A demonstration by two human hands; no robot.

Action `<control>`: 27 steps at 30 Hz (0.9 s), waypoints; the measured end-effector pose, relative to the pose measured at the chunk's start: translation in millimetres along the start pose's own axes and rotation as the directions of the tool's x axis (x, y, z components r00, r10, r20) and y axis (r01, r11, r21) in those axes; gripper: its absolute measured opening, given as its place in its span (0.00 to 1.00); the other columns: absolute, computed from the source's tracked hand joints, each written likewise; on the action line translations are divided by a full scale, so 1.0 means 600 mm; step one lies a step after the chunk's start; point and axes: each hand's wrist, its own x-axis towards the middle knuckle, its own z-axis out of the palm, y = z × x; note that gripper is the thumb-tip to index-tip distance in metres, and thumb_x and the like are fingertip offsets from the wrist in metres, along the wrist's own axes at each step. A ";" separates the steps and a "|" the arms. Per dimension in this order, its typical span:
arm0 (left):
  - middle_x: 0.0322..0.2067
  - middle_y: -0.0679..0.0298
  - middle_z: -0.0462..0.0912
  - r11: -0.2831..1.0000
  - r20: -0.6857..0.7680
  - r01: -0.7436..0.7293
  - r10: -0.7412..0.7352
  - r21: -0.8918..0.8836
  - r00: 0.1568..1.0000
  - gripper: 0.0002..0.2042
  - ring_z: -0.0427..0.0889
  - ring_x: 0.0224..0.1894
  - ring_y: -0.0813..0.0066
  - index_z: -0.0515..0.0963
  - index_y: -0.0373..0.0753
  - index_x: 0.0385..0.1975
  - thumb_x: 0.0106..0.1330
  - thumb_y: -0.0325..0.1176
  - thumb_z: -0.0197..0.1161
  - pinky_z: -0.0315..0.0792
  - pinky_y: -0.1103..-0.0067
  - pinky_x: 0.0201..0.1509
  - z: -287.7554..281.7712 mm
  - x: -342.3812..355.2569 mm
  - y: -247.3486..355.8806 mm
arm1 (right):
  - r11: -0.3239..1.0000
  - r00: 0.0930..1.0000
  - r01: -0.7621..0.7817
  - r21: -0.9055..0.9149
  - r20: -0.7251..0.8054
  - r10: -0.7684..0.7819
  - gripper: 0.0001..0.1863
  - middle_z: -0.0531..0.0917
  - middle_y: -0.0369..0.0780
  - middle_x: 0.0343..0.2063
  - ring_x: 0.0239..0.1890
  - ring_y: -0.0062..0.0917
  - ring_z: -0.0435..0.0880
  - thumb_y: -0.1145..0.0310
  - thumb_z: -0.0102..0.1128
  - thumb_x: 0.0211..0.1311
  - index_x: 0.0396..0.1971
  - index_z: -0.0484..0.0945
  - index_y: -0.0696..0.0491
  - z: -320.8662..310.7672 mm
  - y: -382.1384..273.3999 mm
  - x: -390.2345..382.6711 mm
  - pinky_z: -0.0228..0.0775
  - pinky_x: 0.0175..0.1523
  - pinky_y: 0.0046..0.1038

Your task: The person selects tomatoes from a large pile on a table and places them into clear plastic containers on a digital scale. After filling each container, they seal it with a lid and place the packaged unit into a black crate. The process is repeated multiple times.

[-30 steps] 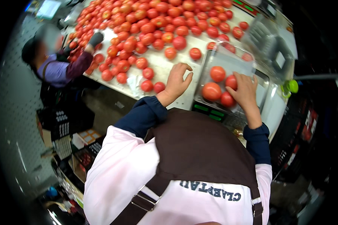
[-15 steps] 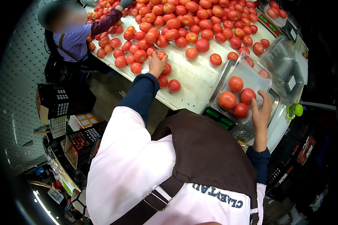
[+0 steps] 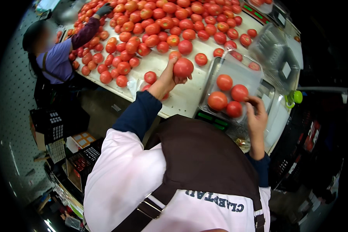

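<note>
My left hand [image 3: 168,79] is closed around a large red tomato [image 3: 183,68], raised over the table just left of a clear plastic tray [image 3: 241,74]. Several tomatoes [image 3: 217,101] lie grouped in the near half of that tray, which rests on the metal pan of a scale [image 3: 207,87]. At the tray's right side is my right hand [image 3: 257,118], thumb and fingers apart, its fingertips by the rightmost tomato [image 3: 239,92]. Whether they touch the tomato or only the tray edge is unclear.
A big heap of tomatoes [image 3: 158,23] covers the far side of the white table [image 3: 189,94]. Empty clear trays [image 3: 272,50] are stacked right of the scale, near a green-capped bottle [image 3: 296,96]. At the far left, a gloved co-worker [image 3: 56,62] reaches into the heap.
My left hand has picked up a tomato from the loose ones at the near edge and moved right toward the tray. My right hand stays beside the tray, fingers now more bent.
</note>
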 end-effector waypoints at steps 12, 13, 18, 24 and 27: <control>0.31 0.53 0.81 0.445 -0.138 -0.176 0.588 0.878 0.797 0.15 0.82 0.35 0.60 0.76 0.36 0.47 0.64 0.36 0.63 0.75 0.70 0.41 -0.014 0.068 -0.019 | 0.774 0.948 -0.315 0.550 0.151 0.279 0.31 0.73 0.45 0.53 0.56 0.32 0.75 0.52 0.60 0.58 0.57 0.67 0.53 -0.006 0.023 -0.015 0.73 0.56 0.33; 0.35 0.50 0.79 0.289 -0.100 -0.126 0.654 0.949 0.750 0.17 0.81 0.38 0.56 0.75 0.37 0.49 0.62 0.36 0.64 0.74 0.68 0.44 -0.044 0.087 -0.019 | 0.734 0.939 -0.332 0.593 0.133 0.318 0.31 0.75 0.45 0.51 0.52 0.33 0.78 0.49 0.58 0.60 0.57 0.65 0.53 -0.020 0.031 -0.019 0.75 0.54 0.33; 0.51 0.43 0.67 -0.187 0.097 0.057 0.721 0.981 0.687 0.28 0.72 0.51 0.40 0.69 0.41 0.57 0.54 0.34 0.69 0.70 0.58 0.54 -0.129 0.164 -0.052 | 0.653 0.942 -0.302 0.695 0.112 0.317 0.30 0.79 0.49 0.48 0.44 0.37 0.83 0.49 0.55 0.65 0.58 0.66 0.55 -0.050 0.055 -0.027 0.76 0.46 0.30; 0.51 0.44 0.69 0.140 -0.067 -0.044 0.697 0.989 0.714 0.32 0.72 0.53 0.45 0.67 0.39 0.58 0.53 0.35 0.71 0.69 0.63 0.59 -0.087 0.166 -0.040 | 0.634 0.945 -0.256 0.730 0.052 0.322 0.29 0.77 0.45 0.54 0.50 0.36 0.81 0.53 0.53 0.69 0.62 0.65 0.55 -0.069 0.048 -0.016 0.73 0.50 0.29; 0.50 0.49 0.72 0.238 0.116 -0.388 0.706 0.890 0.699 0.31 0.75 0.52 0.54 0.66 0.36 0.57 0.54 0.36 0.72 0.70 0.67 0.58 0.015 0.119 -0.016 | 0.698 0.941 -0.254 0.670 0.005 0.338 0.29 0.74 0.44 0.57 0.56 0.31 0.77 0.58 0.54 0.68 0.64 0.62 0.56 -0.078 0.059 -0.007 0.70 0.57 0.31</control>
